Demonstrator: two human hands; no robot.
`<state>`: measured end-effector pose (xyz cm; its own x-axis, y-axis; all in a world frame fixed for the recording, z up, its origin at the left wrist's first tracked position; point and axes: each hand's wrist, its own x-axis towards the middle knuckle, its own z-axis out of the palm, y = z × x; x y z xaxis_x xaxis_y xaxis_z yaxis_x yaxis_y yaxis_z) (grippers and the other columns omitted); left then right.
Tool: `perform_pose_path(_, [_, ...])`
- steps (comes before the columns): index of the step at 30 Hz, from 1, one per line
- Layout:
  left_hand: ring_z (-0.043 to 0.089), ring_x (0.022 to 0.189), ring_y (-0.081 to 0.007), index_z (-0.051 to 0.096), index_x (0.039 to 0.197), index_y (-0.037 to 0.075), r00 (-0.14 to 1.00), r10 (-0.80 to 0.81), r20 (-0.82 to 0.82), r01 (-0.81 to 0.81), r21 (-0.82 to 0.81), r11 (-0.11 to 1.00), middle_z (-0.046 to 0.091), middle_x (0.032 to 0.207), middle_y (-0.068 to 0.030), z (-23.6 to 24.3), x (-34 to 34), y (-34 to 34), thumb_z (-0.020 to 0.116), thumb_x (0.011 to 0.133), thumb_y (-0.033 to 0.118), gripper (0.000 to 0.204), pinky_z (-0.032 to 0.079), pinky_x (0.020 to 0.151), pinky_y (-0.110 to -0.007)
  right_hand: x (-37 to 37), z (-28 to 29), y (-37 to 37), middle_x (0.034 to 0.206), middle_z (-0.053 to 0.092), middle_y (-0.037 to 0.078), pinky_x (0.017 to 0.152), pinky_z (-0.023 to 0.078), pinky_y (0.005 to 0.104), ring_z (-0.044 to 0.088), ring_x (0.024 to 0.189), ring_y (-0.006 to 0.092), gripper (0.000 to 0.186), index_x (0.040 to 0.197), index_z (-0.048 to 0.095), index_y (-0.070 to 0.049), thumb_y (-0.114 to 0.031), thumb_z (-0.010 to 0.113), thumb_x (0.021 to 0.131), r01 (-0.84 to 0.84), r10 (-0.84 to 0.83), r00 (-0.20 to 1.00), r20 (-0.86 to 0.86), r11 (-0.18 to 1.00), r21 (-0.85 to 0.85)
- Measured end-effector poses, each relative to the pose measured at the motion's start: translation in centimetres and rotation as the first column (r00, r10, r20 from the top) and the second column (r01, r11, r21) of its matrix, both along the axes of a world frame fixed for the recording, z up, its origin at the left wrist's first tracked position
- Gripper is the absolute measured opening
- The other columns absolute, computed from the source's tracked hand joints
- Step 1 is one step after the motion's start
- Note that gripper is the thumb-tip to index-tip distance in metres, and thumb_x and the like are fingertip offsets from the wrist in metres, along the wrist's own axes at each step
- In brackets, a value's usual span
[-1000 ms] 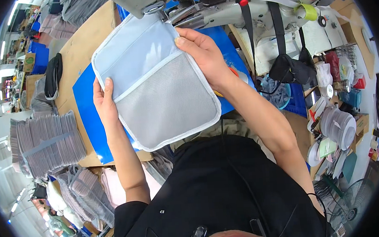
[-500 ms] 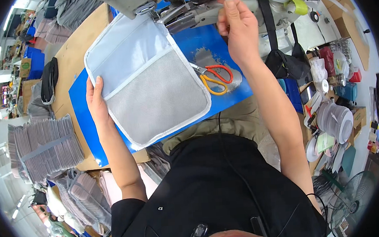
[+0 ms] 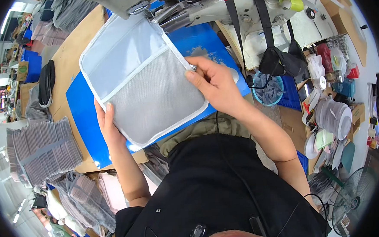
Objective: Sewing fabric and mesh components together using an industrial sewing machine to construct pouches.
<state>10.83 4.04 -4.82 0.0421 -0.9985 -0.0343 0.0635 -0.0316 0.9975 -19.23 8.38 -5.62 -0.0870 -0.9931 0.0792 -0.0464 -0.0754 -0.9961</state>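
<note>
- The grey mesh pouch (image 3: 142, 84), edged in white binding, lies tilted over the blue mat (image 3: 83, 114) on the bench (image 3: 66, 61), its upper corner reaching up to the sewing machine (image 3: 200, 7).
- The left hand (image 3: 107, 125) supports the pouch's lower left edge; the thumb shows flat against the binding, the fingers are hidden beneath the fabric.
- The right hand (image 3: 215, 86) is at the pouch's right edge, thumb and fingers pinched together on the binding; a small metal piece shows at the fingertips, too small to identify.
- Black straps (image 3: 264, 22) hang from the machine just to the right of the right hand, with a dark bundle (image 3: 281, 60) below them.
- A stack of finished grey pouches (image 3: 44, 149) lies at the bench's left end, well apart from the hands.
- A black item (image 3: 46, 81) rests on the bench to the left of the mat.
- White rolls and cluttered supplies (image 3: 332, 116) occupy the far right.
- A fan (image 3: 351, 204) stands at lower right.
</note>
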Motion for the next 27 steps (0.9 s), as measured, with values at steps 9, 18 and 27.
perform_pose_path(9, [0.059, 0.126, -0.0249, 0.036, 0.157, 0.002, 0.989, 0.064, 0.131, -0.050, -0.109, 0.993, 0.058, 0.142, -0.0175, 0.5, 0.6, 0.3, 0.063, 0.099, 0.020, 0.066, 0.047, 0.105, -0.038, 1.3, -1.8, 0.9, 0.085, 0.061, -0.005, 0.069, 0.045, 0.0235, 0.053, 0.075, 0.0044, 0.033, 0.134, 0.060, 0.004, -0.012, 0.062, 0.105, -0.046, 0.029, 0.932, 0.361, 0.998, 0.038])
perform_pose_path(18, [0.063, 0.120, -0.0244, 0.039, 0.156, 0.000, 1.000, -0.024, 0.018, 0.025, -0.056, 0.998, 0.059, 0.139, -0.0179, 2.9, 1.2, -3.0, 0.064, 0.098, 0.021, 0.067, 0.047, 0.104, -0.034, 2.1, -1.0, -2.0, 0.128, 0.068, 0.011, 0.096, 0.054, 0.0299, 0.067, 0.112, 0.0147, 0.045, 0.142, 0.053, 0.007, -0.018, 0.059, 0.106, -0.191, 0.119, 0.519, 0.846, 0.981, -0.021])
perform_pose_path(27, [0.067, 0.115, -0.0258, 0.043, 0.154, 0.002, 0.997, -0.039, 0.062, 0.044, -0.079, 0.996, 0.062, 0.136, -0.0176, 3.7, 1.3, -9.5, 0.061, 0.101, 0.023, 0.060, 0.055, 0.095, -0.036, 1.7, -1.2, -7.5, 0.102, 0.069, 0.002, 0.069, 0.049, 0.0221, 0.062, 0.081, 0.0069, 0.041, 0.138, 0.059, 0.002, -0.023, 0.061, 0.105, -0.164, 0.096, 0.563, 0.821, 0.986, -0.003])
